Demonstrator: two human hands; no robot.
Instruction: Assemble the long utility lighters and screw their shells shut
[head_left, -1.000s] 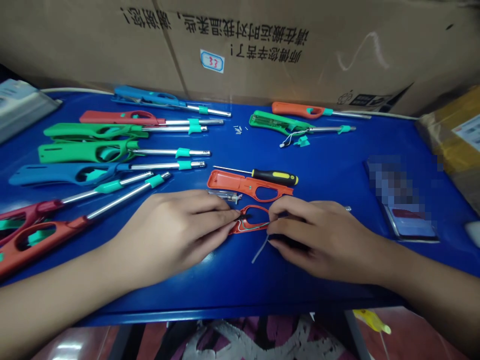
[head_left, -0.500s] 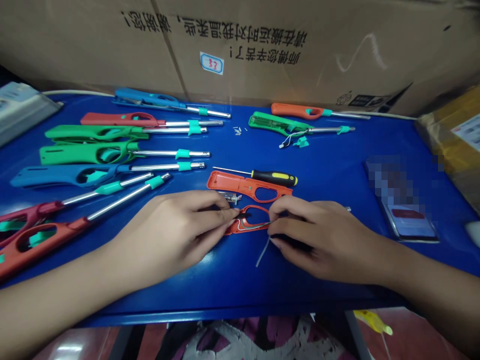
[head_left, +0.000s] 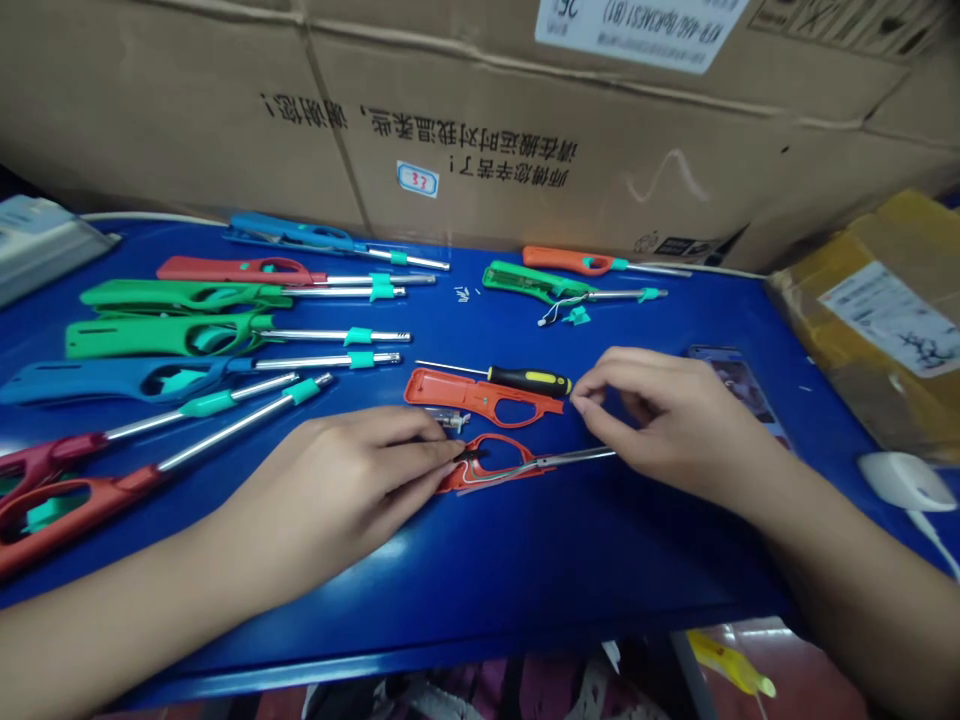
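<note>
My left hand [head_left: 367,475] is closed, its fingertips pinching the near end of an open orange lighter shell half [head_left: 517,468] with wires inside. A metal tube [head_left: 577,457] lies from that shell toward the right. A thin translucent strip [head_left: 487,485] runs along the shell's near edge. My right hand [head_left: 652,410] hovers with thumb and fingertips together, close to the handle end of a black and yellow screwdriver [head_left: 529,380]; anything between them is too small to tell. The other orange shell half [head_left: 487,398] lies just behind, with a small clear lighter tank [head_left: 448,418] below it.
Several stick lighters [head_left: 172,332] in blue, red, green and orange lie at left. An opened green lighter [head_left: 532,283] and an orange one [head_left: 566,261] lie at the back. A phone [head_left: 739,385], taped parcel [head_left: 862,330] and white charger [head_left: 904,480] are right. A cardboard box [head_left: 450,120] borders the back.
My right hand has let go of the translucent strip and moved up and right, away from the shell. The strip now lies along the shell. My left hand keeps its hold. The view has tilted up.
</note>
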